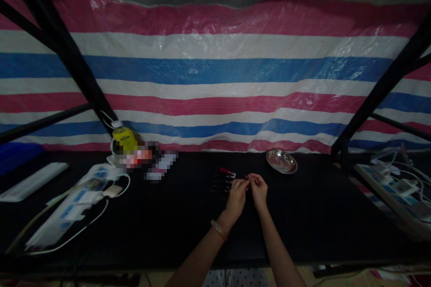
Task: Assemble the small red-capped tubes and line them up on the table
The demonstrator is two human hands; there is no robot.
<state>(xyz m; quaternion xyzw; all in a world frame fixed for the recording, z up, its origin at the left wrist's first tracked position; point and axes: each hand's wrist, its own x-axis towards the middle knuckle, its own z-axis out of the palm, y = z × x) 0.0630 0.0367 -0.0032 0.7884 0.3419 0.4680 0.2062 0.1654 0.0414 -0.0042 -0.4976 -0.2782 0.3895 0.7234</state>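
My left hand (237, 196) and my right hand (258, 189) meet over the black table top (188, 215), fingers pinched together on a tiny item I cannot make out. A bracelet sits on my left wrist. Just left of the hands lies a small row of dark pen-like sticks (222, 182), one with a red end (227, 171).
A round metal dish (282, 161) lies at the back right. At the back left stand a yellow bottle (124, 138) and a white power strip with cables (77, 197). Another power strip (393, 186) is at the right. Black frame bars and a striped tarp (215, 76) stand behind.
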